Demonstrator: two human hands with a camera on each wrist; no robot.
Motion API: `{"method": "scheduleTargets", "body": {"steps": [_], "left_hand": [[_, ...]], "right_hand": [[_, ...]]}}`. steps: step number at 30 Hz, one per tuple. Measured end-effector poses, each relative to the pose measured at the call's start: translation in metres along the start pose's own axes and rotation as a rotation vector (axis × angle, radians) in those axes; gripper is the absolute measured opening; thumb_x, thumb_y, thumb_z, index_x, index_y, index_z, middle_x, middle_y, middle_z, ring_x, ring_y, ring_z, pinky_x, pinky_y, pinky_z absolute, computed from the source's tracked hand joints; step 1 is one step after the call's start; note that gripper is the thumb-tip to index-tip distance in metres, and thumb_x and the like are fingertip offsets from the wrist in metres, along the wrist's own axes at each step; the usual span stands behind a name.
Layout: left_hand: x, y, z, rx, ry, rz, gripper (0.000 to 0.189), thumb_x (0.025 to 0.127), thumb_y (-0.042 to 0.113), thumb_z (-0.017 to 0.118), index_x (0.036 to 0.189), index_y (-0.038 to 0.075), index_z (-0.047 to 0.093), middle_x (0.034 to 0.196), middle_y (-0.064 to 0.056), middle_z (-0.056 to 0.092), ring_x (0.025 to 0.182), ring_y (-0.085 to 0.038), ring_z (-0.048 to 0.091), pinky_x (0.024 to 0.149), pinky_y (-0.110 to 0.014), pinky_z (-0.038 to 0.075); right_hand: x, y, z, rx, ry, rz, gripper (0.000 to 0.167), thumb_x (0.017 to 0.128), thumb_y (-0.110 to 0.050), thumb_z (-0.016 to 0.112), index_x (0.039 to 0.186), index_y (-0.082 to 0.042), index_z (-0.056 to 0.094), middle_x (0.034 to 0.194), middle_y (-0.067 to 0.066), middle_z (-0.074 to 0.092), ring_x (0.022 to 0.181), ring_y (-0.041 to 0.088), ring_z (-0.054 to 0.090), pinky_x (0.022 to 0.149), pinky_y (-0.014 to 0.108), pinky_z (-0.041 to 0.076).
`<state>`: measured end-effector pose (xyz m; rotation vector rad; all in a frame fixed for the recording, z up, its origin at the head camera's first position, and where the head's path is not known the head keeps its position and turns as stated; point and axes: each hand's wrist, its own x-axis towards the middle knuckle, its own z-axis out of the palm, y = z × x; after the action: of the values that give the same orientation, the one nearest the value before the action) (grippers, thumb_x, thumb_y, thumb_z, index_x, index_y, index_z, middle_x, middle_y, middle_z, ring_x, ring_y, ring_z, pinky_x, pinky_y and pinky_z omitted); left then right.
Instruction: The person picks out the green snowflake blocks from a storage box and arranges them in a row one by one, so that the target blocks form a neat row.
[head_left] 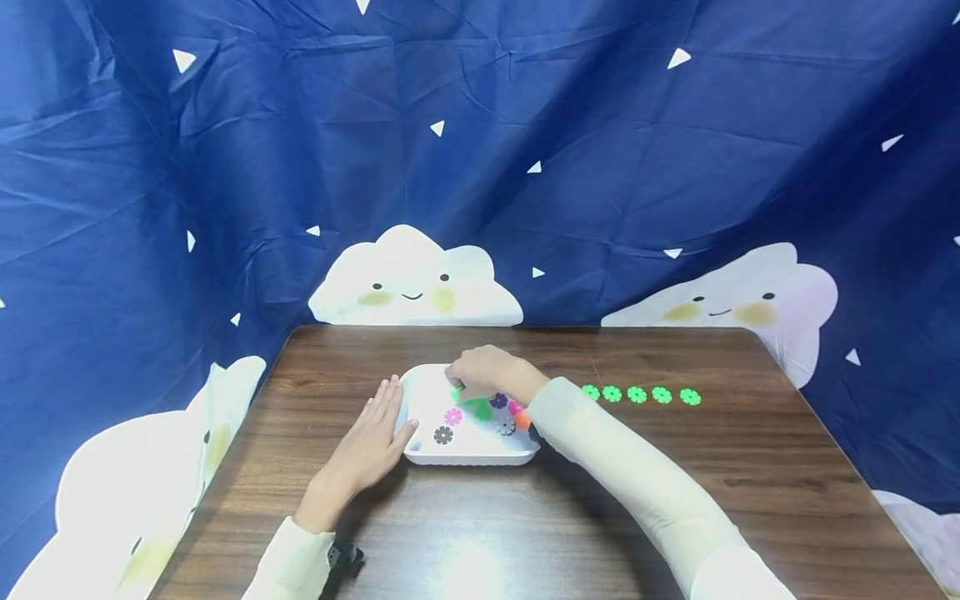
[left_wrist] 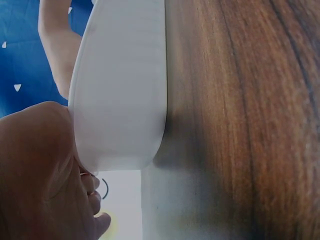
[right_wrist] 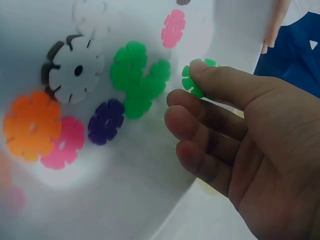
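Observation:
In the right wrist view, my right hand (right_wrist: 250, 120) pinches a green notched flower disc (right_wrist: 192, 85) between thumb and index finger, above the white tray (head_left: 472, 459). More green discs (right_wrist: 131, 75) overlap inside the tray. Near them lie a purple disc (right_wrist: 106, 122), an orange disc (right_wrist: 31, 127) partly covering a pink one (right_wrist: 71, 140), and a white disc (right_wrist: 87, 75) over a dark one. A lone pink disc (head_left: 453, 416) and a grey disc (head_left: 443, 435) are towards the tray's left. My left hand (head_left: 367, 442) rests with straight fingers against the tray's left side.
Several green discs (head_left: 637, 395) form a row on the brown wooden table (head_left: 675, 517), right of the tray. My right forearm crosses above the table beside them. A blue curtain (head_left: 480, 150) with white clouds hangs behind the table and along its sides.

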<state>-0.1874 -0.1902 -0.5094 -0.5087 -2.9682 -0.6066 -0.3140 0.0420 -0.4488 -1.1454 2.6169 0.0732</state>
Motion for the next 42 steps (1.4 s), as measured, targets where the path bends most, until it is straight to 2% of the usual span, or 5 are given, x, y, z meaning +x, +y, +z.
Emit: {"method": "scheduleTargets", "body": {"steps": [11,18,26,33,42], "left_hand": [[0.000,-0.001,-0.001,0.007,-0.005,0.001,0.076,0.114,0.041,0.045,0.165,-0.009,0.021,0.175,-0.027,0.019,0.165,-0.040,0.015,0.132,-0.061,0.024],[-0.001,0.000,-0.001,0.003,-0.002,0.006,0.076,0.114,0.042,0.045,0.165,-0.009,0.021,0.175,-0.026,0.019,0.164,-0.043,0.019,0.132,-0.062,0.024],[-0.001,-0.003,0.002,0.012,0.013,0.010,0.076,0.114,0.041,0.045,0.165,-0.009,0.021,0.175,-0.025,0.019,0.164,-0.044,0.020,0.131,-0.063,0.025],[-0.001,-0.002,0.001,0.001,0.009,0.010,0.076,0.114,0.042,0.044,0.166,-0.009,0.020,0.176,-0.025,0.017,0.164,-0.043,0.018,0.131,-0.063,0.024],[0.000,-0.001,0.001,0.012,-0.001,0.006,0.076,0.114,0.041,0.044,0.166,-0.008,0.021,0.176,-0.025,0.018,0.165,-0.042,0.017,0.132,-0.062,0.024]], "right_hand": [[-0.032,0.022,-0.015,0.079,0.095,0.007,0.012,0.101,-0.025,0.073,0.110,-0.018,0.074,0.090,-0.005,0.070,0.078,0.013,0.060,0.074,0.032,0.054],[-0.060,0.037,-0.024,0.090,0.182,0.019,0.008,0.099,-0.022,0.070,0.106,-0.020,0.074,0.082,-0.006,0.066,0.072,0.011,0.056,0.067,0.033,0.052],[-0.089,0.053,-0.029,0.156,0.229,0.072,0.008,0.103,-0.027,0.070,0.107,-0.021,0.074,0.081,-0.007,0.066,0.074,0.013,0.058,0.071,0.033,0.051],[-0.109,0.066,-0.025,0.175,0.288,0.097,0.006,0.103,-0.027,0.070,0.101,-0.022,0.073,0.083,-0.008,0.065,0.075,0.014,0.057,0.072,0.033,0.052],[-0.139,0.074,-0.017,0.211,0.315,0.144,0.007,0.102,-0.029,0.072,0.097,-0.025,0.075,0.077,-0.010,0.059,0.070,0.011,0.053,0.060,0.029,0.043]]}}
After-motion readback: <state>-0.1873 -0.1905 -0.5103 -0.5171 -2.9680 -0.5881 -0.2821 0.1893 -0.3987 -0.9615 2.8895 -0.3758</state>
